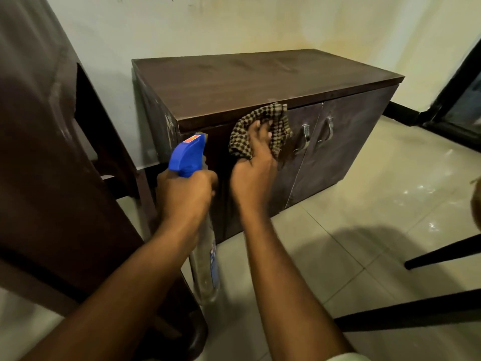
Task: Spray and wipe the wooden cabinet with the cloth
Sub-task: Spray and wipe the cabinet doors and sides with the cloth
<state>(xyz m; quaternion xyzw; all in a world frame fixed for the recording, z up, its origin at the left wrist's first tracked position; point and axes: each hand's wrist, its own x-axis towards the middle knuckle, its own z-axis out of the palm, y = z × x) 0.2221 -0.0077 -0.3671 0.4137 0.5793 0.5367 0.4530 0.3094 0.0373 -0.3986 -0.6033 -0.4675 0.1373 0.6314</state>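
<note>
A low dark wooden cabinet (260, 82) stands against the wall, with two metal door handles (304, 136) on its front. My right hand (253, 168) holds a brown checked cloth (260, 126) against the upper part of the cabinet's front, just under the top edge and left of the handles. My left hand (186, 194) grips the neck of a spray bottle (186, 158) with a blue trigger head. Its clear body hangs down below my hand, and its nozzle points toward the cabinet's left front corner.
A tall dark wooden piece of furniture (44, 152) fills the left side, close to my left arm. Pale floor tiles (364, 217) spread to the right. Dark chair or table legs (442, 254) cross the lower right. A dark frame (458, 105) stands at the far right.
</note>
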